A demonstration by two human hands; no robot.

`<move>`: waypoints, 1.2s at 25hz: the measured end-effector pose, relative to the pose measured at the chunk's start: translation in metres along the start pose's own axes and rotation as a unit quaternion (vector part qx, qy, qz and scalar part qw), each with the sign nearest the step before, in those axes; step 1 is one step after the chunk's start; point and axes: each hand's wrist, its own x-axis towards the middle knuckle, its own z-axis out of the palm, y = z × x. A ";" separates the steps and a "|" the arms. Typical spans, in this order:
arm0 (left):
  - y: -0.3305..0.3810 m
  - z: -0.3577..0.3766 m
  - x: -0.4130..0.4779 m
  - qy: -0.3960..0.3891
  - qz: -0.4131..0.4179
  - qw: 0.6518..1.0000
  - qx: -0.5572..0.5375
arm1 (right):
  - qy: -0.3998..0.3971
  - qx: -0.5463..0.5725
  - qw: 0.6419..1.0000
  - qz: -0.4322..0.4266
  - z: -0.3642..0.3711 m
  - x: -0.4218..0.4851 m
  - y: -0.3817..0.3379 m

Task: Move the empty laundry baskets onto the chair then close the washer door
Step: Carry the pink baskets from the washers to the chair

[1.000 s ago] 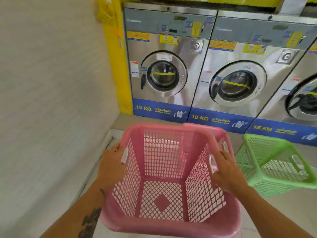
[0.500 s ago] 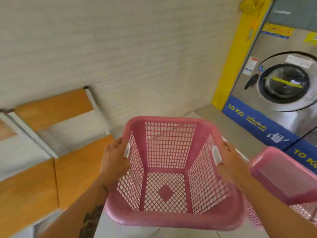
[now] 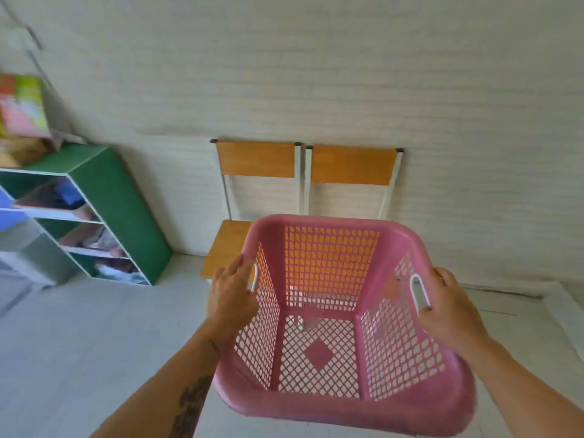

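As we look down from head height, we hold an empty pink laundry basket point(image 3: 344, 324) in the air with both hands, one on each side. Our left hand point(image 3: 230, 298) grips the left rim, fingers curled over the edge beside a white handle slot. Our right hand point(image 3: 448, 308) clasps the right rim, thumb next to the white handle slot point(image 3: 419, 291) and fingers wrapped around the outside. The basket is a lattice of small holes, with a solid diamond at the middle of its floor, and it tilts slightly toward us.

Beyond the basket, against the pale far wall point(image 3: 316, 74), stand two wooden chairs side by side with white metal frames. The left chair point(image 3: 256, 159) shows its orange-brown backrest and part of its seat; the right chair point(image 3: 354, 164) has its seat mostly hidden behind the basket, showing orange through the lattice. The basket hangs over the near edge of these seats, though we cannot tell whether it touches them.

At far left sits a green shelf unit point(image 3: 126, 203) with blurred items in its compartments. A dark tattoo marks our left forearm point(image 3: 177, 393).
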 end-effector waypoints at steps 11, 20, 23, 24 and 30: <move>-0.275 -0.170 -0.101 0.099 -0.196 0.973 0.076 | -0.102 0.060 0.972 -0.202 0.123 0.010 -0.323; -0.412 -0.177 -0.024 0.092 -0.302 0.944 0.100 | -0.174 0.066 0.954 -0.234 0.249 0.124 -0.471; -0.451 -0.165 0.027 0.077 -0.309 0.944 0.088 | -0.195 0.050 0.956 -0.215 0.287 0.170 -0.504; -0.465 -0.161 0.044 0.072 -0.308 0.945 0.086 | -0.197 0.041 0.957 -0.207 0.297 0.183 -0.514; -0.558 -0.105 0.145 0.006 -0.299 0.953 0.052 | -0.225 -0.007 0.965 -0.135 0.378 0.260 -0.553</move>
